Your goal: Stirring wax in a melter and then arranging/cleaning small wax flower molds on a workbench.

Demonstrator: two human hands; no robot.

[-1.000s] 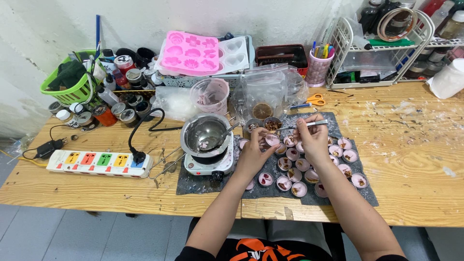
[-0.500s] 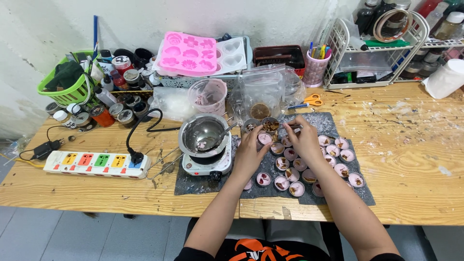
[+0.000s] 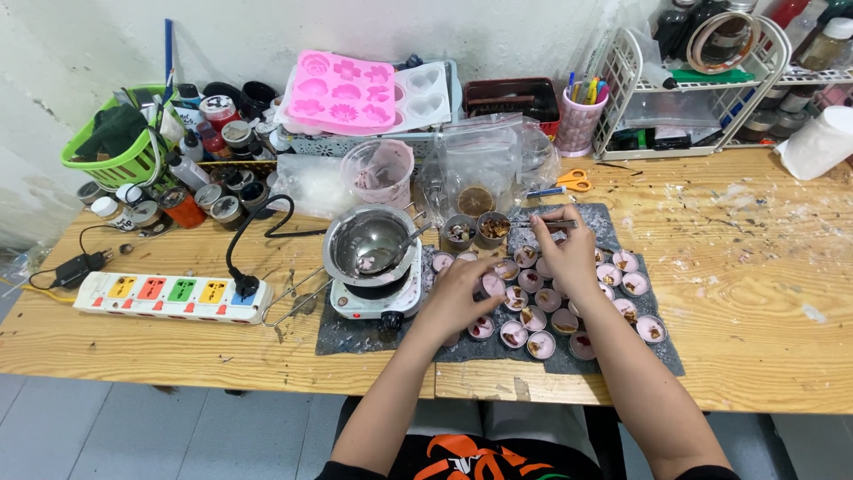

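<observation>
Right hand (image 3: 567,258) is seen over the back rows of small pink-filled cups (image 3: 542,302) on the dark mat (image 3: 640,342), its grip pinched on thin tweezers (image 3: 546,225) pointed left toward two small metal tins (image 3: 478,229) of dried bits. Compared with half a second ago, the tweezers are swung from over the cups toward the tins, so another pick-up of dried filling is judged likely. Left hand (image 3: 462,293) is lowered onto the front-left cups, fingers curled round one cup; the grip looks closed on it, though the contact is partly hidden. Cups sit in rows at table (image 3: 755,284) centre, several already topped with brown bits. A metal melting pot (image 3: 371,244) is set on a small white hotplate (image 3: 378,298) just left of the cups, plugged into a power strip (image 3: 169,296).
</observation>
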